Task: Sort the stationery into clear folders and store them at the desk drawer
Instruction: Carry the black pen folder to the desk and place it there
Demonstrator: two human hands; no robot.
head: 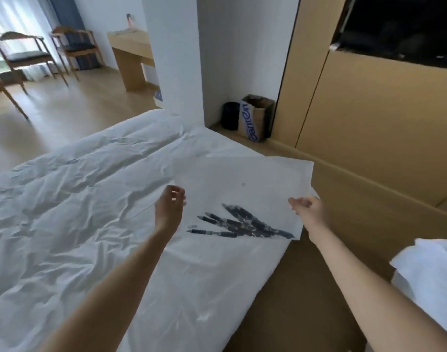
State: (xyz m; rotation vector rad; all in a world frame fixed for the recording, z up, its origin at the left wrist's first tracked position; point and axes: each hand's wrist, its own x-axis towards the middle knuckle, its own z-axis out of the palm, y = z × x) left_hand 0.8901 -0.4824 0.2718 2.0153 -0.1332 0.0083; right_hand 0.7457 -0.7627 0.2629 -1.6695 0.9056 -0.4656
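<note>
A clear folder [242, 184] is held up over the corner of a white bed [77, 199]. Several dark pens [242, 226] lie bunched inside its lower right corner. My left hand [170, 205] pinches the folder's left edge with curled fingers. My right hand [308, 208] grips the folder's right edge. A second clear sheet edge [143, 212] shows below my left hand; I cannot tell if it belongs to the same folder.
A wooden desk [130, 52] stands far left by a white pillar. Two wooden chairs [21, 54] sit near the window. A paper bag [255, 120] and a black bin [231, 115] stand against wooden cabinets [369, 118]. White bedding [430, 270] lies at the right.
</note>
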